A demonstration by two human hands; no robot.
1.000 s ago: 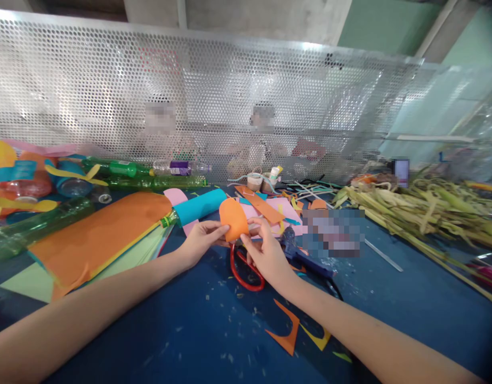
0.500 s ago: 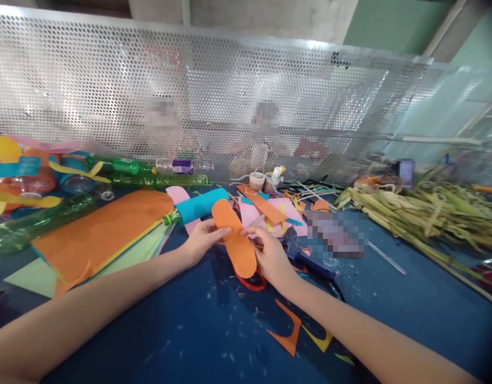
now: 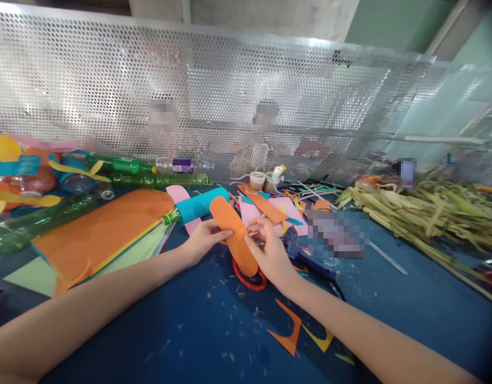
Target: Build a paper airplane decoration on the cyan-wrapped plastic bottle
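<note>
An orange paper strip (image 3: pixel 241 248) with rounded ends hangs slanted above the table. My left hand (image 3: pixel 206 240) pinches its left edge near the middle, thumb on top. On the opposite edge, my right hand (image 3: pixel 274 255) holds the strip between thumb and fingers, with the fingers curled and partly behind it. Below the strip's lower end lies a red loop (image 3: pixel 258 286), which looks like a scissors handle; the rest is hidden. Just beyond my left hand is a bottle wrapped in blue paper (image 3: pixel 201 205), its green neck pointing left, with pink paper (image 3: pixel 176 194) beside it.
A blue glue gun (image 3: pixel 312 264) lies right of my right hand. Orange sheets (image 3: pixel 105 229) and plastic bottles (image 3: pixel 128 166) are at left. Paper scraps (image 3: pixel 291 333) lie in front. Dry husks (image 3: pixel 425 208) fill the right. A perforated metal panel (image 3: pixel 230 80) stands behind.
The strip has tilted slightly, its upper end shifting a little left and up. My right fingers have lifted and re-placed themselves along its right edge. The left hand has barely moved.
</note>
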